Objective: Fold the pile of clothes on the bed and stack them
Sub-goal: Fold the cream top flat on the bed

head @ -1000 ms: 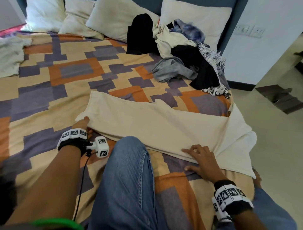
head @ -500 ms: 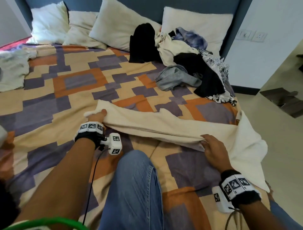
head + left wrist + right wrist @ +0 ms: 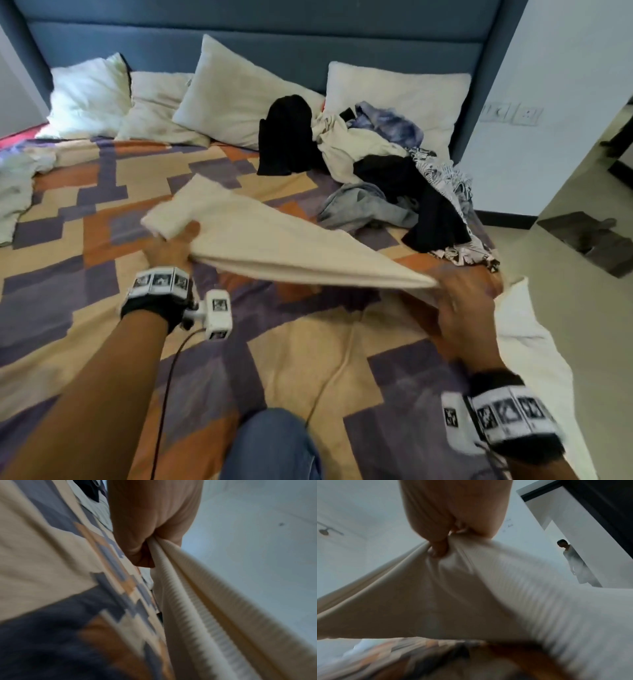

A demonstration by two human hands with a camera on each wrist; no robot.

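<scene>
While your left hand and right hand pinched the cream garment mid-frame above the bed, it hung soft and light, best gripped at its edges.

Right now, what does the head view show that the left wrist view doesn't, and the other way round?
Only the head view shows the right hand gripping the other end of the cream garment, the unfolded pile of clothes by the pillows, and the blue headboard.
Only the left wrist view shows the grip up close: the left hand has its fingers curled round a bunched, ribbed edge of the garment.
Both show the left hand holding the cream garment lifted above the patterned bedspread.
</scene>
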